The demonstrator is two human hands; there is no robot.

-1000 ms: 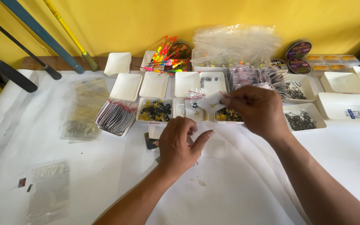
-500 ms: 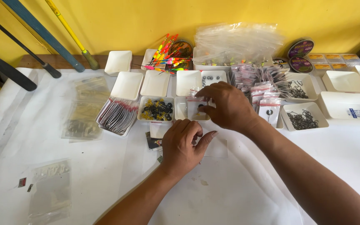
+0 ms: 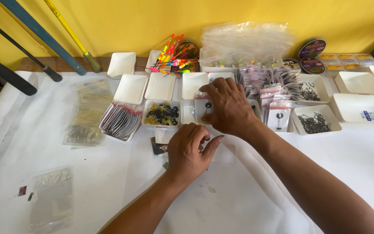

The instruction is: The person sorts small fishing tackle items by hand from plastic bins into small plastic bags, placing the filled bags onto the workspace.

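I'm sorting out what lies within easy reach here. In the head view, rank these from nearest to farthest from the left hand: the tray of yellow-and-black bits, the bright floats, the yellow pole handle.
From the left hand:
1. Tray of yellow-and-black bits, just beyond it, slightly left.
2. Bright floats, farther back near the wall.
3. Yellow pole handle, far back left, leaning on the wall.

You have open table (image 3: 282, 195) near you; packed trays (image 3: 130, 89) and bags (image 3: 245, 41) block the far side.
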